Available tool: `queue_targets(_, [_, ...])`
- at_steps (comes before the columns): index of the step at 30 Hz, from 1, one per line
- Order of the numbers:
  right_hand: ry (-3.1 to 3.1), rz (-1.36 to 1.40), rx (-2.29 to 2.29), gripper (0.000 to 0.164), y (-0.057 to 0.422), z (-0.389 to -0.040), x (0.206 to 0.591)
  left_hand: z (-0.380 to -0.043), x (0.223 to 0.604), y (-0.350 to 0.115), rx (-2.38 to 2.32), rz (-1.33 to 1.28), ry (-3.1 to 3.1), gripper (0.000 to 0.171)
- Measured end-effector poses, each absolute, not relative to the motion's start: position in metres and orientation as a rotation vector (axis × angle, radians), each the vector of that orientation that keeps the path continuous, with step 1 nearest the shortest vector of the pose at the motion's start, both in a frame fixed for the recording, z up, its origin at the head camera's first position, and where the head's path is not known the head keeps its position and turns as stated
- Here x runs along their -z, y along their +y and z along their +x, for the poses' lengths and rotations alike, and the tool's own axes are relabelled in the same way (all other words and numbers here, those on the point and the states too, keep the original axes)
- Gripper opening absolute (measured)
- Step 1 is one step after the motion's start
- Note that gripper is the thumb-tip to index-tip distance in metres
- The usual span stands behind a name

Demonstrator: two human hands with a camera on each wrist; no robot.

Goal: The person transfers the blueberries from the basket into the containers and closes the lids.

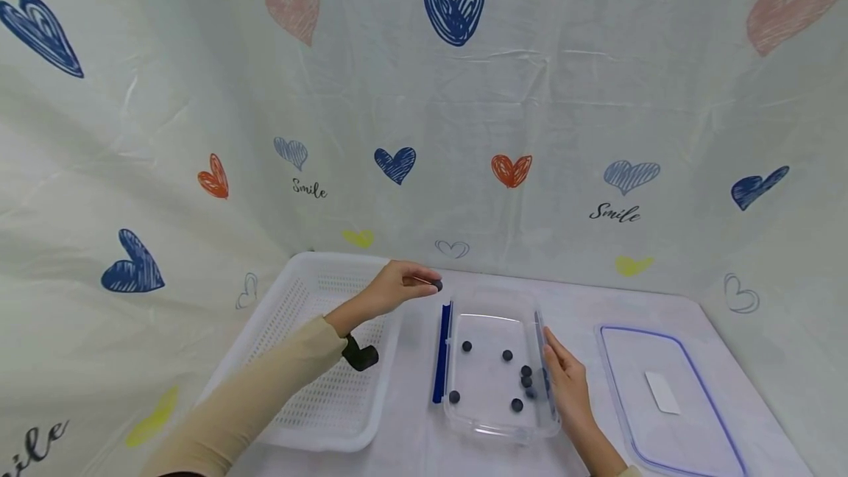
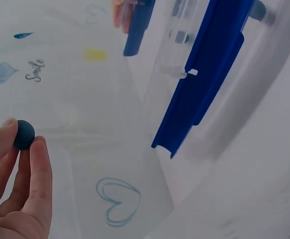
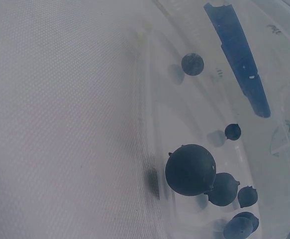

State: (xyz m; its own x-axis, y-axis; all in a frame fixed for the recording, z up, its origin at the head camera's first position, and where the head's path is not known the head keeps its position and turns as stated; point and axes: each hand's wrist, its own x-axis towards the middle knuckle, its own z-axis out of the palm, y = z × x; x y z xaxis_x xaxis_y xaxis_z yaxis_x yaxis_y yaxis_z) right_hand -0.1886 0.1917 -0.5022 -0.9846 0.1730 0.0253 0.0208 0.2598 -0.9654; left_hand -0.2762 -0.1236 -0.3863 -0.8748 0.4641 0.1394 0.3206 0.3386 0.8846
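Note:
My left hand [image 1: 391,289] pinches a small dark ball [image 2: 24,135] between thumb and fingertips, up beyond the far left corner of a clear plastic box [image 1: 490,429]. Along the box's left side, a blue latch flap [image 1: 442,353] hangs out. My right hand [image 1: 571,383] holds the box by its right wall, with fingers along the side. Several more dark balls lie scattered on the box floor, among them one ball [image 1: 467,346] at the left and another ball [image 1: 517,405] near the front. In the right wrist view, a large-looking ball [image 3: 190,170] shows close through the clear wall.
A white perforated basket [image 1: 380,418] stands left of the box, beneath my left forearm. To the right, a clear lid with a blue seal [image 1: 639,389] lies on the white table [image 1: 414,389]. A heart-printed curtain [image 1: 457,109] rises behind the table.

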Motion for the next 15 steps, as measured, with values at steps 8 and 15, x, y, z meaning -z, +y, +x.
queue_targets(8, [-2.386,-0.18,-1.835,0.05,0.191,-0.188,0.502,-0.274,0.388,-0.106,-1.604,0.757,2.404,0.03])
queue_targets(15, [-2.382,-0.186,-1.85,0.05,0.191,-0.188,0.501,-0.271,0.385,-0.09,-1.608,0.761,2.381,0.029])
